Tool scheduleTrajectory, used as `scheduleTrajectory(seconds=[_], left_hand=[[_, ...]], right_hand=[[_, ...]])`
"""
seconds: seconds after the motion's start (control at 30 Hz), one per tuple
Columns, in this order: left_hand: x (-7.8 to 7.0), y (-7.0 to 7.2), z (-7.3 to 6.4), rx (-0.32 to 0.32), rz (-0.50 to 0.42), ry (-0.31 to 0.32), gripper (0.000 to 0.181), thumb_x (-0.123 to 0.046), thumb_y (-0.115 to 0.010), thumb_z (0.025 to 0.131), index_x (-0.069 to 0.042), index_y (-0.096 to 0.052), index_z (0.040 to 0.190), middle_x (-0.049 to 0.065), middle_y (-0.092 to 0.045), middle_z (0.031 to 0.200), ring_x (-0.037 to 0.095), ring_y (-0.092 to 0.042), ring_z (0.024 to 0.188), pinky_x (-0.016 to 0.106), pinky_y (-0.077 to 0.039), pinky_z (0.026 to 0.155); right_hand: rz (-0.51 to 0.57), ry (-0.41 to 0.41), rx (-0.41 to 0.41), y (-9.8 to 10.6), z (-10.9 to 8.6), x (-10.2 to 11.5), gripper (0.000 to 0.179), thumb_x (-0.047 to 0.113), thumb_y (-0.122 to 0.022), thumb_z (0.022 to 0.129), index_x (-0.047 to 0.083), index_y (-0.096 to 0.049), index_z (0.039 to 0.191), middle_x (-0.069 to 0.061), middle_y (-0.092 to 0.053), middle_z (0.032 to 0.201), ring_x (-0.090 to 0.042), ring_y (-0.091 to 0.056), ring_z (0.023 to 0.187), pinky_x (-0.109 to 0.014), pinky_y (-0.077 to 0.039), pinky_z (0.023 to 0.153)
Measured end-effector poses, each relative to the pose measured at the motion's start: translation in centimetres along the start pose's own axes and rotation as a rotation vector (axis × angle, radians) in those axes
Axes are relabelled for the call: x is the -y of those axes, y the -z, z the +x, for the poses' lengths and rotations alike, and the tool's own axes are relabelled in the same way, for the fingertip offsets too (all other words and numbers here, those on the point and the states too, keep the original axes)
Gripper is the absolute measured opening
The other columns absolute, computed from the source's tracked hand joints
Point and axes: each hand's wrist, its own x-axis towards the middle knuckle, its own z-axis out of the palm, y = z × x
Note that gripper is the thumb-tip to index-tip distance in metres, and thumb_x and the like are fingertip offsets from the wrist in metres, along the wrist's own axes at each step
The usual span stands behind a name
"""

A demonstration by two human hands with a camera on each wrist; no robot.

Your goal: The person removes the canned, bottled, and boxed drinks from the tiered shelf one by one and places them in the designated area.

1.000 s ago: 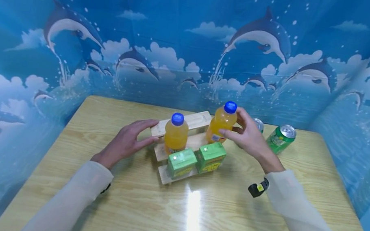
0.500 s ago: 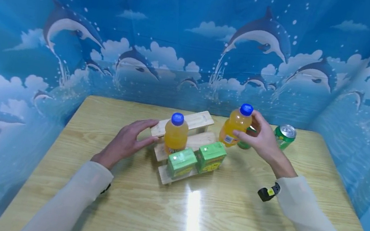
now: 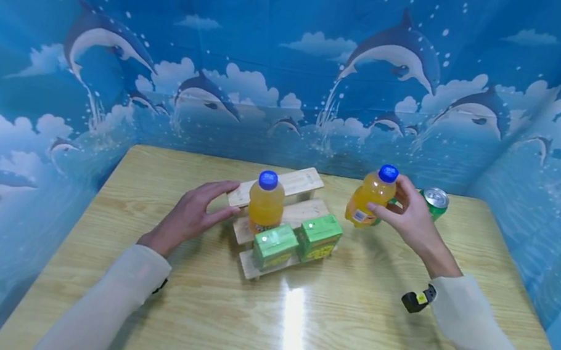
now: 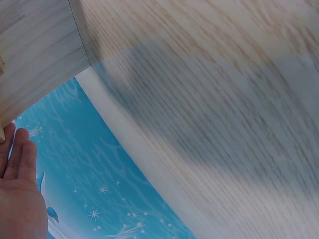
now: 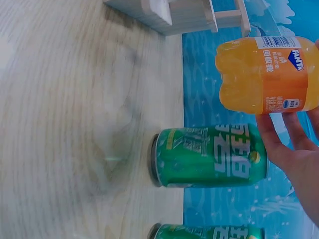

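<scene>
My right hand grips a Fanta orange soda bottle with a blue cap, thumb in front. In the right wrist view the bottle hangs above the table beside a green soda can. My left hand touches the left end of a small stepped wooden shelf, its fingers nearly straight in the left wrist view. Another orange soda bottle stands on the shelf's middle step. Two green drink cartons, a left one and a right one, stand on the lowest step.
A second green can stands at the back right, partly behind my right hand; the nearer can is mostly hidden in the head view. Wood-grain tabletop spreads in front of the shelf. A dolphin-print blue curtain encloses the table.
My right hand has lifted the bottle off the right end of the shelf's middle step and carried it right, in front of the nearer can. The left hand and shelf stay put.
</scene>
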Motion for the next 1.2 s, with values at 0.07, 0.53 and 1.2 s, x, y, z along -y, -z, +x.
scheduleTrajectory(seconds=[0.07, 0.53, 1.2], left_hand=[[0.0, 0.0, 0.0, 0.003, -0.002, 0.005, 0.064, -0.03, -0.078, 0.103, -0.012, -0.054, 0.16, 0.011, -0.057, 0.163, 0.037, -0.054, 0.152, 0.06, -0.047, 0.124], [-0.2, 0.0, 0.0, 0.006, -0.003, 0.021, 0.064, -0.031, -0.077, 0.104, -0.015, -0.054, 0.161, 0.01, -0.057, 0.164, 0.036, -0.053, 0.152, 0.06, -0.046, 0.125], [-0.2, 0.1, 0.0, 0.022, -0.002, 0.052, 0.064, -0.034, -0.076, 0.104, -0.018, -0.054, 0.162, 0.008, -0.056, 0.165, 0.034, -0.052, 0.154, 0.059, -0.045, 0.126]], right_hand=[[0.007, -0.005, -0.005, 0.1, -0.2, -0.2, 0.063, 0.021, -0.075, 0.106, 0.015, -0.045, 0.161, -0.003, -0.058, 0.151, -0.01, -0.06, 0.13, -0.015, -0.054, 0.103], [-0.006, -0.038, -0.053, 1.4, -1.9, -2.3, 0.067, 0.02, -0.074, 0.106, 0.01, -0.041, 0.163, 0.009, -0.058, 0.142, -0.003, -0.061, 0.124, -0.009, -0.054, 0.098], [-0.055, -0.152, -0.144, 5.2, -5.5, -5.6, 0.074, 0.027, -0.076, 0.106, 0.018, -0.036, 0.169, 0.005, -0.055, 0.152, 0.008, -0.052, 0.127, -0.004, -0.049, 0.096]])
